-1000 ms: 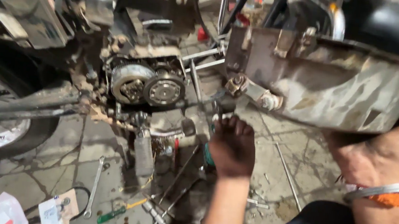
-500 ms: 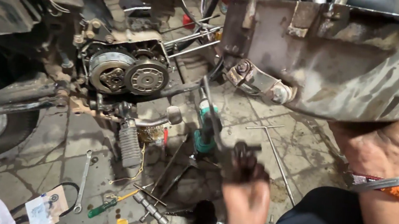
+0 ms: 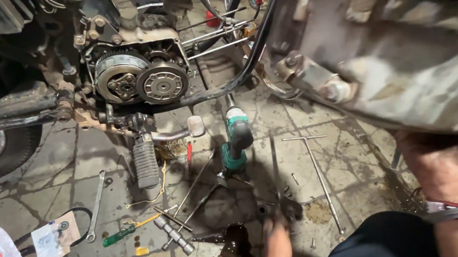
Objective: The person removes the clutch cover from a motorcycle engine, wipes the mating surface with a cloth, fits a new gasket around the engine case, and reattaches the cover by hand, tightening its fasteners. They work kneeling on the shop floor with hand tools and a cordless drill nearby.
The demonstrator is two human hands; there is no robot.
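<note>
Oil-stained stone floor [image 3: 345, 152], strewn tools; left hand [image 3: 276, 249] blurred, grip unclear; right hand [image 3: 451, 169] clasping engine cover [image 3: 417, 69].

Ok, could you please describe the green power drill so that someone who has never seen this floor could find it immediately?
Start from the open motorcycle engine with its two round clutch discs, then go down and right past the foot pedal to the stone floor. The drill lies there, near the long T-handle wrench. It is the only teal-green, thick-bodied tool; its neighbours are thin bare metal rods and wrenches.
</note>
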